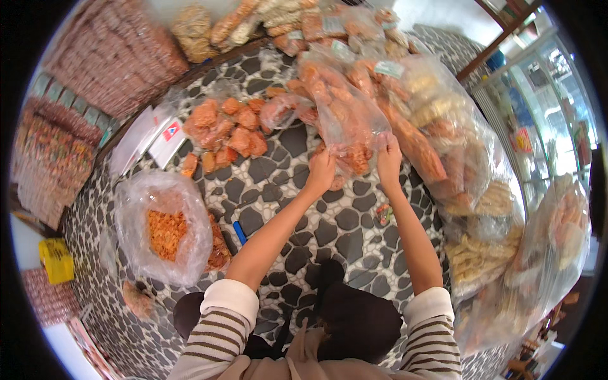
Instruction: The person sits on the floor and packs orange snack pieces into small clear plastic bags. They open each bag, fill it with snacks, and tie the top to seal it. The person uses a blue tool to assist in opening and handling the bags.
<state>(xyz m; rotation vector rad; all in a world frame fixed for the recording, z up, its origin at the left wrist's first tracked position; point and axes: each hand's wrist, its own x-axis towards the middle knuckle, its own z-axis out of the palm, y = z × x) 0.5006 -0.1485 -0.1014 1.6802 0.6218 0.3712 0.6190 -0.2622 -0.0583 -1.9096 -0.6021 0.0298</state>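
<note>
A long clear plastic bag (351, 117) of orange-red snack pieces lies away from me, its near end toward my body. My left hand (321, 170) is closed on the left corner of that end. At the right corner, my right hand (389, 158) pinches the plastic, so the edge is stretched between them. Orange pieces (360, 158) show just under the edge; whether they are inside the bag I cannot tell. Left of it lies a pile of small filled orange packets (231, 126). A large open clear bag (196, 237) holding orange crumbly snacks (166, 234) stands by my left forearm.
Big clear sacks of packaged snacks (468, 133) line the right side, near a glass display case (538, 107). Stacked packs (117, 50) fill the far left. White plastic sheets (166, 142), a blue stick-like object (239, 232) and a small colourful wrapper (383, 214) lie on the pebble-patterned floor (304, 218).
</note>
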